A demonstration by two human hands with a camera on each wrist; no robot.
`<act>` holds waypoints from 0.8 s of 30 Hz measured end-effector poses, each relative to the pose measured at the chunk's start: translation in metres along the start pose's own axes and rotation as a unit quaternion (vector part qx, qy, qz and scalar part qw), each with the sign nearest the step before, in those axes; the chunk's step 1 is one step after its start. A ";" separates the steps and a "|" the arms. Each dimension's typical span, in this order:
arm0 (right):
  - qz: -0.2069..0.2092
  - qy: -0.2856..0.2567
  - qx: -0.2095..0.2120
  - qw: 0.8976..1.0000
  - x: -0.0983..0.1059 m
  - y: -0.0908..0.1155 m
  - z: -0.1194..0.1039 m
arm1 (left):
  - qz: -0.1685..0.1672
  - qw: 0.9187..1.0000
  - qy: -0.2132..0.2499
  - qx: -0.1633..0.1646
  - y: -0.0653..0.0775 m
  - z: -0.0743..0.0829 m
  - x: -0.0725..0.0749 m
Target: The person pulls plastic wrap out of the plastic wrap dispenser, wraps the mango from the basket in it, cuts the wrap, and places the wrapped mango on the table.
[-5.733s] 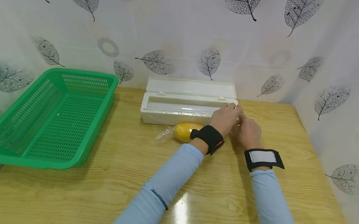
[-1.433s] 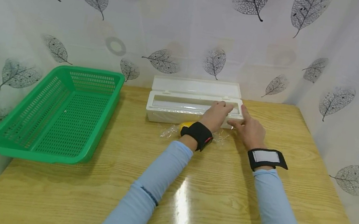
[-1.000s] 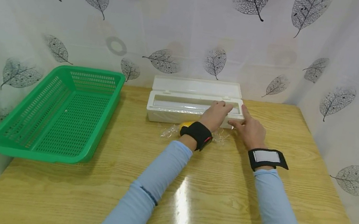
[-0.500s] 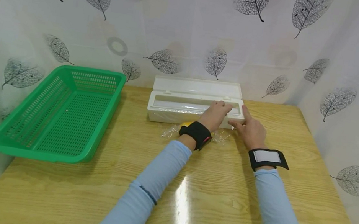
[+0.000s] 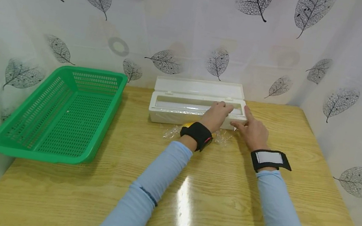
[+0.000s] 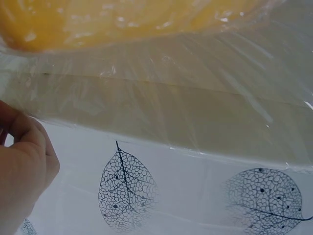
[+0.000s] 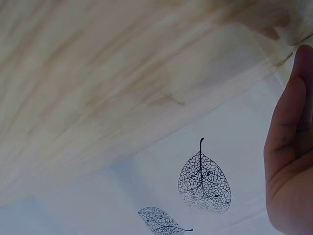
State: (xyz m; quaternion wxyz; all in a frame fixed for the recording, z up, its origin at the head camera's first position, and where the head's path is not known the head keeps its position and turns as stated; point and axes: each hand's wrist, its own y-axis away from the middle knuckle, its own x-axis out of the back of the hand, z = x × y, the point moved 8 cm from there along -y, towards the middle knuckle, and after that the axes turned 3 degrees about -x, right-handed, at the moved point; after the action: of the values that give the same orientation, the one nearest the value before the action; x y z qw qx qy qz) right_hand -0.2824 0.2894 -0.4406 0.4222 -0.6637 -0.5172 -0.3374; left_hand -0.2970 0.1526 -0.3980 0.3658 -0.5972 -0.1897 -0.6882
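A long white cling film box (image 5: 173, 117) stands at the back of the table with its lid (image 5: 198, 88) tipped back. A pale roll (image 5: 182, 106) shows through its top opening. My left hand (image 5: 214, 117) reaches across and curls its fingers over the front rim near the right end; its thumb is hidden. At that right end my right hand (image 5: 254, 133) grips the corner, forefinger on top and thumb at the front. A yellow rounded thing (image 6: 132, 22) wrapped in clear film (image 5: 172, 132) lies before the box, mostly behind my left wrist.
A green plastic basket (image 5: 91, 150) with slotted walls stands on the left of the wooden table (image 5: 223, 205). Behind and beside the table hangs a white curtain (image 5: 187, 24) printed with leaves.
Since the oldest frame my hands have moved apart: the left lies over the front rim, the right on the box's end. Over the last second they have stayed nearly still.
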 end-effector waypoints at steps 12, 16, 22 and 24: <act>0.001 0.000 -0.001 1.000 0.001 0.000 -0.002 | 0.003 1.000 -0.006 -0.002 0.001 -0.001 0.001; 0.001 0.003 -0.003 1.000 0.001 0.000 -0.001 | 0.005 1.000 -0.002 -0.002 0.001 -0.002 0.001; -0.002 -0.001 -0.003 1.000 0.000 0.000 0.000 | 0.007 1.000 -0.004 -0.005 0.002 -0.002 0.003; -0.003 -0.004 -0.002 1.000 0.000 0.001 0.000 | 0.007 1.000 -0.002 -0.006 0.003 -0.002 0.003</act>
State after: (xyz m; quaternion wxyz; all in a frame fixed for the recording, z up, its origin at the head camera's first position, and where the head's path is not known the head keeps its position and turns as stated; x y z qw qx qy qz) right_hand -0.2818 0.2892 -0.4403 0.4176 -0.6645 -0.5202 -0.3367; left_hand -0.2969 0.1481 -0.3957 0.3669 -0.6017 -0.1823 -0.6857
